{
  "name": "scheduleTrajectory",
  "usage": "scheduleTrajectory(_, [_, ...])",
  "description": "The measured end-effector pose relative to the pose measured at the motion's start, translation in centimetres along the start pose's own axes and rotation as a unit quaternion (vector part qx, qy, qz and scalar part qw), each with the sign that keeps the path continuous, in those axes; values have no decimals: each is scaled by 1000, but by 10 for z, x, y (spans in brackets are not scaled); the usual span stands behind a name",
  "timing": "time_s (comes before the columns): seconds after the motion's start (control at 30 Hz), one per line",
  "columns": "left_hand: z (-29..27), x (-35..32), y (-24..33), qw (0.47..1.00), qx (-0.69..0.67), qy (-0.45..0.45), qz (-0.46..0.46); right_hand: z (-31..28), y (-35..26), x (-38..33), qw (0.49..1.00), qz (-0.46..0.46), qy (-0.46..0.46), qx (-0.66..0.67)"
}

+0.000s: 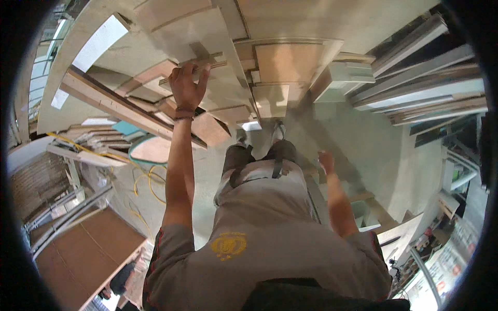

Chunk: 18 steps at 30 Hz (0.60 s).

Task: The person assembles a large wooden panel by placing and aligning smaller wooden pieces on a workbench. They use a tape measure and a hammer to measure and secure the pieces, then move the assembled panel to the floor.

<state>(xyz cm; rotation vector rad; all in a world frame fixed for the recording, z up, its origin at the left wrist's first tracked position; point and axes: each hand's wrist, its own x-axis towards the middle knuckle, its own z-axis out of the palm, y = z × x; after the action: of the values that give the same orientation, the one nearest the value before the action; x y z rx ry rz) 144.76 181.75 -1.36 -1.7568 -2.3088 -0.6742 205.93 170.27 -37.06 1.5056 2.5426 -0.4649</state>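
Currently the person's left hand (188, 85) closes its fingers (202, 76) over a thin wood strip (207, 61) that juts from the stacked offcut boards (207, 114) beneath the fingers. The right hand (326, 161) hangs free, fingers loosely curled, holding nothing. Risk: pulling the strip could shift neighbouring boards onto the feet; splinters are likely.

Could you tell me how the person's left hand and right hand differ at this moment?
The left hand is stretched far forward, its fingers closed on a thin wooden strip among the stacked boards; the right hand hangs low by the hip, holding nothing. The left arm is fully extended, while the right arm is slack at the side. The left wrist wears a band; the right wrist shows none. Both hands are bare.
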Motion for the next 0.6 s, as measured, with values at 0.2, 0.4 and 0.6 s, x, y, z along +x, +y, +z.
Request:
scheduleTrajectory(0.2, [-39,-41,35,999,8,-21,-42,-73,-37,136,862,233,-88,441])
scheduleTrajectory(0.4, [-55,-82,51,997,7,6,-73,-103,-127,232,924,-14,17,382])
scheduleTrajectory(0.6, [-72,-98,62,998,-19,11,-62,-253,-247,308,885,-76,46,458])
